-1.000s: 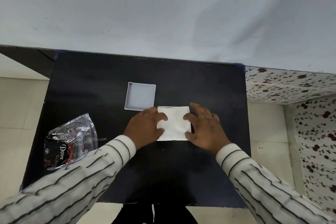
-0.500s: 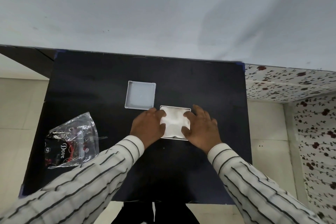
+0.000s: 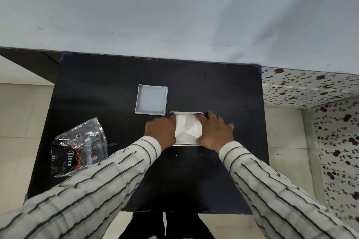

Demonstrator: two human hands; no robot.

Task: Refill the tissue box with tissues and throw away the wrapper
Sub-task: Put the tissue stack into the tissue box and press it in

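Note:
A white square tissue box (image 3: pixel 186 113) sits open at the middle of the black table (image 3: pixel 108 75). Inside it lies a stack of white tissues (image 3: pixel 188 130), its top creased and sunk toward the middle. My left hand (image 3: pixel 160 131) presses on the stack's left edge and my right hand (image 3: pixel 215 132) on its right edge, fingers curled down into the box. Just behind and to the left, the box's white lid (image 3: pixel 151 100) rests upside down. The empty clear wrapper (image 3: pixel 79 146), printed with black, red and white, lies crumpled at the table's left side.
The table stands against a pale grey wall (image 3: pixel 174 9). Tiled floor (image 3: pixel 19 118) shows on the left, and floral-patterned surfaces (image 3: pixel 318 91) on the right. My striped sleeves cross the table's front half.
The tissue stack has gone down from on top of the box into it, and its top has crumpled. Both hands have closed in over its edges.

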